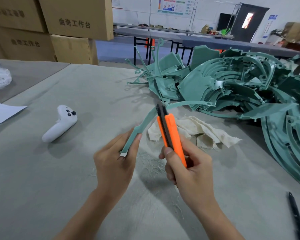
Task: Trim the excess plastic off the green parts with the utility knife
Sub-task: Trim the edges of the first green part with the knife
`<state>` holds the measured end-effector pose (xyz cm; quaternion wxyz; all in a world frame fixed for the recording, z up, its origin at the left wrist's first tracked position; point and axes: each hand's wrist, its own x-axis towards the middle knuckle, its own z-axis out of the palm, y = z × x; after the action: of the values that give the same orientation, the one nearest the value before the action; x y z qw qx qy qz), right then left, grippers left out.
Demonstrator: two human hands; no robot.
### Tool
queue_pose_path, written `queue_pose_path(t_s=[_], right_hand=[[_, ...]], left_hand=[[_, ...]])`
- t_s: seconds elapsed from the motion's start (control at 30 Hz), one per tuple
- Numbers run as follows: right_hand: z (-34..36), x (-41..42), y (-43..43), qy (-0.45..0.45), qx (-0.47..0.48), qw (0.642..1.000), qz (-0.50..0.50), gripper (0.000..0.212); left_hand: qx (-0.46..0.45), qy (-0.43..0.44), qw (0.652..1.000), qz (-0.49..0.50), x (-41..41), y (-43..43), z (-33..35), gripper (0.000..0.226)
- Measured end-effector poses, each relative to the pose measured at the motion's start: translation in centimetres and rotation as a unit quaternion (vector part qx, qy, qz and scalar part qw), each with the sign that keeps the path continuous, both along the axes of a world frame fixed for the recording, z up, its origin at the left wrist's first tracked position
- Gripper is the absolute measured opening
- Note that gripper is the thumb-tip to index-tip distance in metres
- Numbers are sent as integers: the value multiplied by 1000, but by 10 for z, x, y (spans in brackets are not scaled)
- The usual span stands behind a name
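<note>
Left hand (114,160) is gripping one end of a curved green strip (146,118) and holding it up off the surface (76,179). Right hand (189,172) is wrapping around the orange utility knife (171,135), whose tip is meeting the strip's edge. Trimming is looking mid-stroke on this one piece. Pale shavings (151,163) are lying under the hands, so some cutting is likely done. A big pile of green parts (232,87) is sitting right of the hands, apparently waiting. Can't tell any finished stack, so most work is probably remaining.
</note>
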<state>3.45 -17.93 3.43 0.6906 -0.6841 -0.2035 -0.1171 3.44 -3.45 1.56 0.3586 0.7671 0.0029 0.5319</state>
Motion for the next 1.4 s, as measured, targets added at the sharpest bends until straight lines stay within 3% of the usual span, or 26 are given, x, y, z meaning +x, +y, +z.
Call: queue_pose_path(t_s=[0.13,0.4,0.67,0.83,1.4], right_hand=[[0,7,-3,51,62,996,-39,11],[-10,13,1,50,24,997,-56,23],[-4,1,4,23,-3,999,-33,13],[-4,5,2,58,52,996,-41,15],[-9,9,1,44,25,998,-49,20]], left_hand=[[-13,-2,1000,5,0,1,0,20],[2,-15,1000,-4,0,1,0,19],[-2,-8,1000,3,1,1,1,15],[-8,-11,1000,4,-1,0,2,21],[-11,-9,1000,-1,-2,-3,2,20]])
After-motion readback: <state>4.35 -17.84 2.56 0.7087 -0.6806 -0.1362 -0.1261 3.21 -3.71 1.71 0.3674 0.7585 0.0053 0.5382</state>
